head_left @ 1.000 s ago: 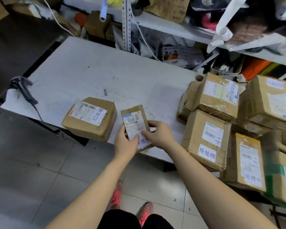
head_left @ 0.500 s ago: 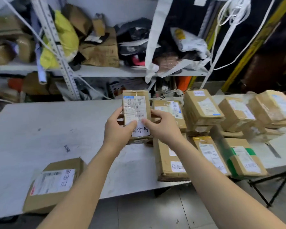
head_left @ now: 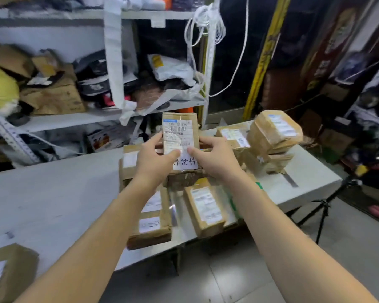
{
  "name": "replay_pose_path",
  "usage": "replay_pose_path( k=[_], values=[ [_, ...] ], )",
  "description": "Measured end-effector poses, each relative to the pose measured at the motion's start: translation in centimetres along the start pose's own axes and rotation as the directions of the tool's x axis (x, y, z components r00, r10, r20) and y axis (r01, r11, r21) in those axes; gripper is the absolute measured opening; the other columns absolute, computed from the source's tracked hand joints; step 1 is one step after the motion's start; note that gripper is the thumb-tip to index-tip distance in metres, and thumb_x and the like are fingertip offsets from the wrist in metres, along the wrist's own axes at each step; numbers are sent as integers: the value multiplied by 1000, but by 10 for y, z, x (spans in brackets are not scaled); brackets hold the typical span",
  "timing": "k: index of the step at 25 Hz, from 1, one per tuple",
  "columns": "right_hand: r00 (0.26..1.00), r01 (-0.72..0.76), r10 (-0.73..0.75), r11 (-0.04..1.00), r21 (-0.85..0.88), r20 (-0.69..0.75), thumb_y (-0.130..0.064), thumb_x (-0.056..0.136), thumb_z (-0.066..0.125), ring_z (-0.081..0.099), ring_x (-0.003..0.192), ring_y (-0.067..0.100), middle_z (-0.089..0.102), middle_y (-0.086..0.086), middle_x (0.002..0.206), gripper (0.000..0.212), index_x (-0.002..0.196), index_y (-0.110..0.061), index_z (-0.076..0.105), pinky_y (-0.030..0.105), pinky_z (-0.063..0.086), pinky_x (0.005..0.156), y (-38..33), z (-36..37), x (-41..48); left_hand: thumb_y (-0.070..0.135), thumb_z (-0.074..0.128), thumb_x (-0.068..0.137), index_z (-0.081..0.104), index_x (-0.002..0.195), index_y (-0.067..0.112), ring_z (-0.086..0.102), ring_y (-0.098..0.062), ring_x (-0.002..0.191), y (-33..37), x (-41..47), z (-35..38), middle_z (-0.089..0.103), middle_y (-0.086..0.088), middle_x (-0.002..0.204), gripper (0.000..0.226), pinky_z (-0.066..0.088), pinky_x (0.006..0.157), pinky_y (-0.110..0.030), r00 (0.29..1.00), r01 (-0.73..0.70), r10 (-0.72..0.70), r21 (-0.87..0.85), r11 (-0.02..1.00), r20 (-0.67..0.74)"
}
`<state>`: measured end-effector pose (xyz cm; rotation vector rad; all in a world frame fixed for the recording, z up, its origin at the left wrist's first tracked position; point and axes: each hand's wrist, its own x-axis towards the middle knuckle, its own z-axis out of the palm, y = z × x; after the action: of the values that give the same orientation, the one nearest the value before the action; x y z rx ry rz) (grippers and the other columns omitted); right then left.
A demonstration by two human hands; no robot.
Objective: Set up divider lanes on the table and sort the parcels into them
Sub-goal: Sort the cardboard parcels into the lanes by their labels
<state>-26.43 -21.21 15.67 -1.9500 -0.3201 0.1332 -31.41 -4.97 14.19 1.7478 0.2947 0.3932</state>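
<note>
- Looks like the sorting step: holding a small brown parcel point(head_left: 181, 136) up in the air, above the heap of parcels point(head_left: 204, 206) on the right part of the white table point(head_left: 53, 193).
- Facing its white tag point(head_left: 185, 162) with big letters upward, likely to read it.
- Pinching its left edge with the left hand point(head_left: 153, 162), thumb on the front.
- Pinching its right edge with the right hand point(head_left: 214, 160), same way.
- Next, probably: pick a spot, then set it down flat, away from the heap.
- Cannot see any divider lanes.
</note>
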Motion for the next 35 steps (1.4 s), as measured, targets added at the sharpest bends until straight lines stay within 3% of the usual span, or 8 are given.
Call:
replay_pose_path(
  k=[3,8,12,16,20,26,31,35],
  values=[
    [999,-8,9,1000,15,-53,-24,93,71,75,85,1,79,-8,105,28,121,-25,75,22,62,74,28,-75,-5,17,74,86,69,116,46,72,0,87,21,-10,81,75,19,100,43,60,70,-24,999,-11,11,-9,1000,46],
    [989,-91,92,996,10,-120,-27,93,70,74,90,3,79,-12,103,29,121,-26,75,32,62,81,85,-182,-18,17,76,85,64,103,53,72,-3,92,37,-26,200,73,19,103,41,62,72,-29,988,32,-28,-19,999,153],
    [967,-193,190,981,0,-170,-28,92,70,72,83,-4,78,-18,96,25,116,-31,77,26,61,75,129,-247,-22,23,78,83,64,125,41,70,1,95,32,-32,280,73,20,107,48,59,68,-23,971,35,-36,8,999,238],
    [935,-301,283,952,-53,-216,-30,90,69,70,78,-8,76,-25,88,22,109,-36,78,17,54,64,175,-297,-19,24,74,79,67,116,45,70,3,90,9,-30,352,75,23,102,43,63,81,-38,941,93,-87,-4,996,326],
    [901,-402,369,908,-120,-227,-27,87,66,72,83,-3,78,-20,91,29,111,-35,79,24,57,68,221,-330,-3,29,72,74,67,115,42,73,-2,90,-23,-21,420,76,20,102,44,62,83,-40,919,150,-134,-14,989,370],
    [853,-518,493,839,-167,-169,-24,87,67,71,80,-5,77,-18,92,28,111,-33,78,12,50,60,297,-355,33,19,77,80,65,108,48,70,7,86,-74,-5,489,75,20,99,42,61,80,-31,892,266,-267,54,962,365],
    [855,-517,518,842,-155,-36,-21,87,68,69,74,-12,76,-21,90,30,113,-31,78,6,47,56,356,-361,53,15,75,83,65,124,31,70,-11,100,-106,-9,521,74,7,114,45,59,89,-38,890,357,-386,157,921,244],
    [864,-476,495,863,-171,94,-19,89,67,72,93,2,77,-11,110,35,122,-29,75,14,53,70,398,-364,72,12,71,86,59,131,32,67,-14,107,-124,-11,551,70,4,124,51,60,89,-37,875,447,-469,169,878,124]
  ],
)
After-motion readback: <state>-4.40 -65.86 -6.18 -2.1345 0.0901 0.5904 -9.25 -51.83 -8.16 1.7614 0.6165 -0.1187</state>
